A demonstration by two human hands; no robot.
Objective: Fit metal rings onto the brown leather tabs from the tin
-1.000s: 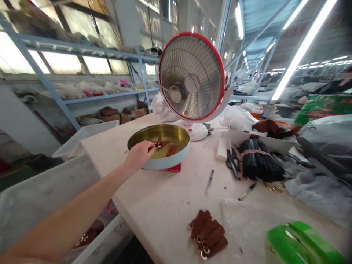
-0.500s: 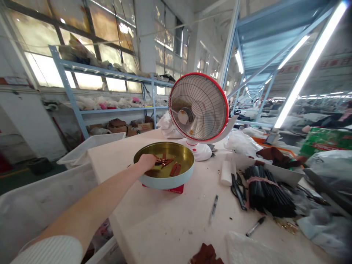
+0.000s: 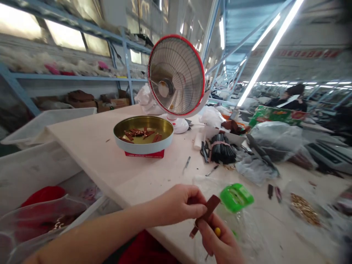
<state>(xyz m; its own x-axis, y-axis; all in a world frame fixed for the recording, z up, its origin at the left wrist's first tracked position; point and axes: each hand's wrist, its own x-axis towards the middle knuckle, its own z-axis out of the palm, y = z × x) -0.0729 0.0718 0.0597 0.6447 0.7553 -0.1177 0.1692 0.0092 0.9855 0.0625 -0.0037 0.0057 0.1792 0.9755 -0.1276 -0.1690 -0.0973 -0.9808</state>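
Both hands meet low in the picture, in front of the table's near edge. My left hand point(image 3: 180, 202) pinches the upper end of a brown leather strap point(image 3: 206, 212). Below it, my right hand point(image 3: 220, 244) is curled round the strap's lower end, and a small yellow tip shows between its fingers. Farther back on the table a round gold tin point(image 3: 143, 135) holds several more brown straps point(image 3: 139, 133).
A red-rimmed dish heater point(image 3: 176, 77) stands behind the tin. A green object point(image 3: 237, 197), pens, a bundle of black strips point(image 3: 221, 148), plastic bags and gold rings point(image 3: 304, 208) lie to the right. White bins point(image 3: 35, 161) sit left of the table. A person sits far back right.
My left hand has left the gold tin and come back to the near edge with a strap. My right hand has come into view and taken the strap's lower end. The view swung down and right.
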